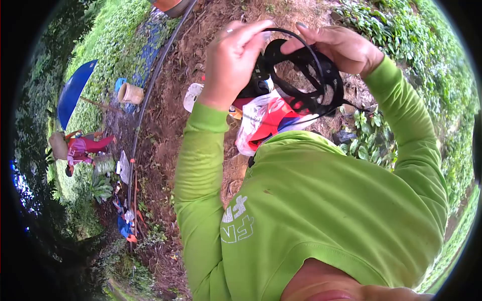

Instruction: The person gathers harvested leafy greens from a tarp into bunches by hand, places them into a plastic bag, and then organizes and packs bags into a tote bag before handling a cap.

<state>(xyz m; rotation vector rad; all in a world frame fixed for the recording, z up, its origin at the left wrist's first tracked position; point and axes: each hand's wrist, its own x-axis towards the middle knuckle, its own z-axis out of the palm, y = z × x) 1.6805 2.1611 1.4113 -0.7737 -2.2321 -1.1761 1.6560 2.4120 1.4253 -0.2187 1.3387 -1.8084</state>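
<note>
Both my hands are raised in front of my chest, around a black strapped object [329, 85] with mesh parts and a thin curved black band. My left hand [228, 62], at the object's left side, has its thumb and fingers pinched on the band's upper end. On the upper right, my right hand [344, 47] grips the object, with one digit reaching over its black straps and another near the band. Below the object lie a clear plastic bag [246, 130] and red and blue cloth [271, 118], partly hidden by it.
A person [85, 146] bends under a blue umbrella [75, 95] at the left. Near them are a pale bucket [131, 94] and a long dark pipe [145, 103]. Blue and orange items [125, 228] lie lower left. Leafy plants [427, 65] border the brown soil [170, 115].
</note>
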